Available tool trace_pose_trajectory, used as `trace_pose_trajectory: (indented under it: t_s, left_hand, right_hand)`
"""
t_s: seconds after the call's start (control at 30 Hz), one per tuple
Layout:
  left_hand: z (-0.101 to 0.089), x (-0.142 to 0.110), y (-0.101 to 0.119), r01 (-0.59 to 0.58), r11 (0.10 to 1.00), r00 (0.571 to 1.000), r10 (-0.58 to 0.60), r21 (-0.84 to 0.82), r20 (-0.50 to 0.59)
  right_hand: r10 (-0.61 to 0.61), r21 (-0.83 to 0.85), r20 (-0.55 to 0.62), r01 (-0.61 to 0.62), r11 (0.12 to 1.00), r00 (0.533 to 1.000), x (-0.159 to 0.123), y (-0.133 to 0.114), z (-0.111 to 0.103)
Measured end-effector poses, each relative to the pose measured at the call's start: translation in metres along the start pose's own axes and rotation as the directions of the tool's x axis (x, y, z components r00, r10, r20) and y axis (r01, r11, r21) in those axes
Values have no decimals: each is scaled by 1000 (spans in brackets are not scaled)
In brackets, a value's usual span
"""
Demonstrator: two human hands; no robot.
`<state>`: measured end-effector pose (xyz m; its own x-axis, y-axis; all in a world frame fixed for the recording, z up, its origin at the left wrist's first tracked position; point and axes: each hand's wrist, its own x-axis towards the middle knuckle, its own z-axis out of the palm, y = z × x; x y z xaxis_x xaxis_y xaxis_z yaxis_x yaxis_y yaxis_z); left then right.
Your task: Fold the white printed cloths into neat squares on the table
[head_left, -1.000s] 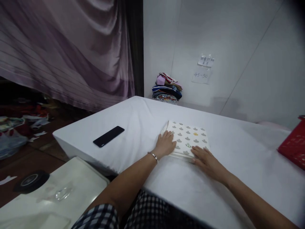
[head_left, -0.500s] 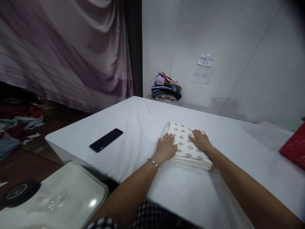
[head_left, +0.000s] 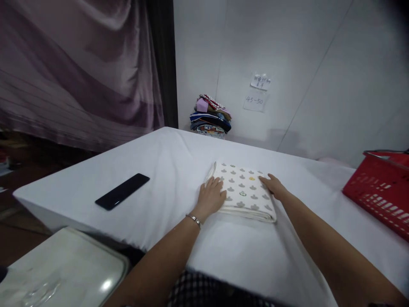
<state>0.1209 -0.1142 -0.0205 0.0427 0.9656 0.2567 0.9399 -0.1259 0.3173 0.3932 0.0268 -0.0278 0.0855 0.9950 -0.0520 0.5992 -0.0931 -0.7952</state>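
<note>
A folded white cloth point(head_left: 246, 192) printed with small grey shapes lies on the white-covered table point(head_left: 179, 170). My left hand point(head_left: 211, 197), with a bracelet at the wrist, rests flat on the cloth's near left corner, fingers stretched out. My right hand point(head_left: 273, 186) lies flat along the cloth's right edge, fingers extended toward the far side. Neither hand grips anything.
A black phone point(head_left: 122, 191) lies on the table to the left. A red plastic basket point(head_left: 380, 192) stands at the right edge. A stack of folded clothes point(head_left: 210, 116) sits by the far wall, under paper notes point(head_left: 256, 90). A pale tray-like surface point(head_left: 60, 273) is at the lower left.
My right hand slid from the cloth's near edge up over its top and out to its right edge. The left hand stayed on the left corner. The camera turned right, showing more of the red basket.
</note>
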Motion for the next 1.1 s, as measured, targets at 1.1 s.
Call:
trace_pose_trajectory:
  t_s: [1.1]
  left_hand:
    - [-9,-16,12,-454,874,889,456,-175,-26]
  right_hand:
    - [-584,-139,90,591,795,807,-125,-17,-19]
